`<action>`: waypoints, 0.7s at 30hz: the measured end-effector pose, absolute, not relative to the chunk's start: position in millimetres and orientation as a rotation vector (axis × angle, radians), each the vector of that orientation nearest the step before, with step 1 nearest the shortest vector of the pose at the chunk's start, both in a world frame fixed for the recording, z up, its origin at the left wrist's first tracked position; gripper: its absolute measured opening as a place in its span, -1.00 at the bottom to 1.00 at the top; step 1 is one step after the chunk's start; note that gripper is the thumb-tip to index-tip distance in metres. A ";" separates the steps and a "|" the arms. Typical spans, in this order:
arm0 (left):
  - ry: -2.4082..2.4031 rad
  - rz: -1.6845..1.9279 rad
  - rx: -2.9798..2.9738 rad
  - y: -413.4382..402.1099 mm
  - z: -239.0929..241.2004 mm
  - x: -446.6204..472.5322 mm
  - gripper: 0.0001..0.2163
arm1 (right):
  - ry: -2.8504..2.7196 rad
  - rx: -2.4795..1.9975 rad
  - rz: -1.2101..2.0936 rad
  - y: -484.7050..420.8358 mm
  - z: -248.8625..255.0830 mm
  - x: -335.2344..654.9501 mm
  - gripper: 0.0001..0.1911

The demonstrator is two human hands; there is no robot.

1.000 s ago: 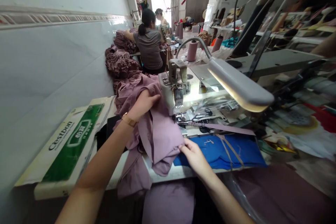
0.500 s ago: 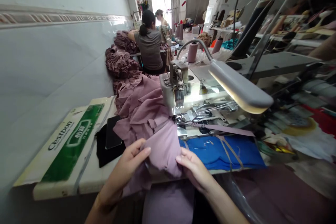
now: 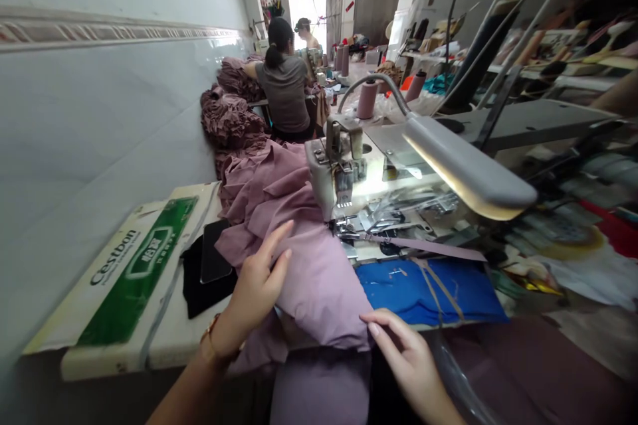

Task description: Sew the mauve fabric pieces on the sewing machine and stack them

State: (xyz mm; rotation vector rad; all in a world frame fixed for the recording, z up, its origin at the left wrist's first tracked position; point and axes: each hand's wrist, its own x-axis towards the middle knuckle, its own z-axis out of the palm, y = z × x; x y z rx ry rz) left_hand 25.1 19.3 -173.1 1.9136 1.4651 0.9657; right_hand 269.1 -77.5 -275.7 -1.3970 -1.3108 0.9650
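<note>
Mauve fabric [image 3: 319, 285] lies across the table's front, running up to the needle area of a sewing machine [image 3: 343, 172] and over the table edge. My left hand [image 3: 262, 279] rests on its left side, thumb and forefinger apart, gripping nothing. At the fabric's right corner, my right hand [image 3: 399, 345] pinches the edge between thumb and forefinger. A narrow mauve strip [image 3: 428, 247] runs from the machine's foot to the right. Below the table edge hangs more mauve cloth [image 3: 321, 385].
A black phone [image 3: 216, 252] lies on black cloth left of the fabric, beside a green-and-white Cestbon sheet [image 3: 134, 272]. Blue folded cloth [image 3: 428, 289] covers the right front. A lit lamp [image 3: 468, 166] overhangs the machine. A co-worker [image 3: 284, 80] sits ahead beside heaped fabric [image 3: 232, 119].
My left hand has let go of the fabric's edge and moved up, fingers spreading. My right hand has drawn its corner right and down, so the fabric lies flatter and wider.
</note>
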 end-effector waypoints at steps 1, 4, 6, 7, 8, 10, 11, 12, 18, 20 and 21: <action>1.462 0.990 1.924 25.7 -170.5 23.8 -0.58 | -1.342 -1.388 0.974 -74.3 -272.9 270.6 -0.76; 1.426 1.051 1.973 44.5 -162.0 22.3 -0.59 | -1.407 -1.357 1.013 -65.2 -266.6 273.3 -0.76; 1.416 1.064 2.009 56.2 -156.1 23.0 -0.60 | -1.440 -1.341 1.030 -58.5 -263.5 273.8 -0.77; 1.415 1.064 2.024 61.9 -153.0 23.4 -0.61 | -1.456 -1.334 1.033 -54.5 -261.9 273.7 -0.77; 1.410 1.064 2.037 67.6 -150.0 23.6 -0.61 | -1.468 -1.329 1.030 -50.2 -260.3 273.3 -0.77; 1.375 1.070 2.051 79.3 -143.9 22.9 -0.62 | -1.486 -1.319 1.013 -40.3 -257.0 271.5 -0.78; 1.358 1.073 2.051 85.3 -140.8 21.9 -0.63 | -1.492 -1.314 1.004 -34.9 -255.3 270.0 -0.78; 1.350 1.076 2.045 91.2 -137.6 20.5 -0.64 | -1.494 -1.312 0.996 -29.4 -253.6 268.3 -0.78; 1.328 1.039 2.017 121.5 -115.2 11.5 -0.65 | -1.580 -1.374 0.873 -0.1 -246.0 256.5 -0.70; 1.316 1.031 2.020 130.3 -107.9 9.9 -0.66 | -1.670 -1.377 0.733 5.2 -244.1 255.9 -0.70; 1.313 1.033 2.024 134.8 -104.5 9.2 -0.66 | -1.718 -1.368 0.668 6.8 -243.2 256.6 -0.70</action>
